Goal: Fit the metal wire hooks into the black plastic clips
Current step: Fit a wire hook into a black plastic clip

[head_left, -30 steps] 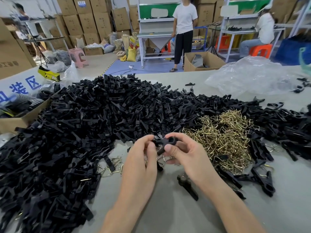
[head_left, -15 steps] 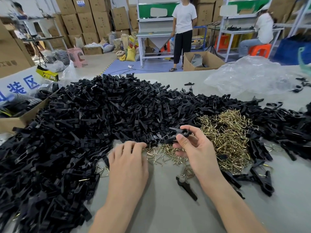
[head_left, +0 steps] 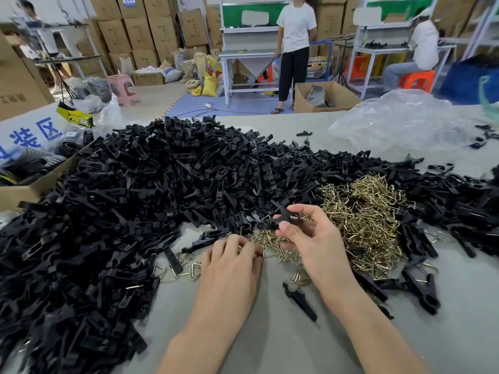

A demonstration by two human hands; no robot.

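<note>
Stacked cartons (head_left: 140, 31) and workbenches (head_left: 251, 53) line the room. The grey tabletop (head_left: 270, 338) carries a broad heap of black clips (head_left: 135, 184), a crumpled clear bag (head_left: 399, 122) and a smaller pile of hooks (head_left: 364, 211). The right hand (head_left: 316, 244) pinches one clip (head_left: 283, 216) above the hooks. The left hand (head_left: 232, 263) curls onto loose hooks, grip unclear.

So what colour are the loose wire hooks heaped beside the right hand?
Shiny brass-gold metal wire hooks, clearest in the head view.

Grey table (head_left: 283, 346), black clips (head_left: 135, 198), brass wire hooks (head_left: 364, 211), plastic bag (head_left: 399, 120)
</note>
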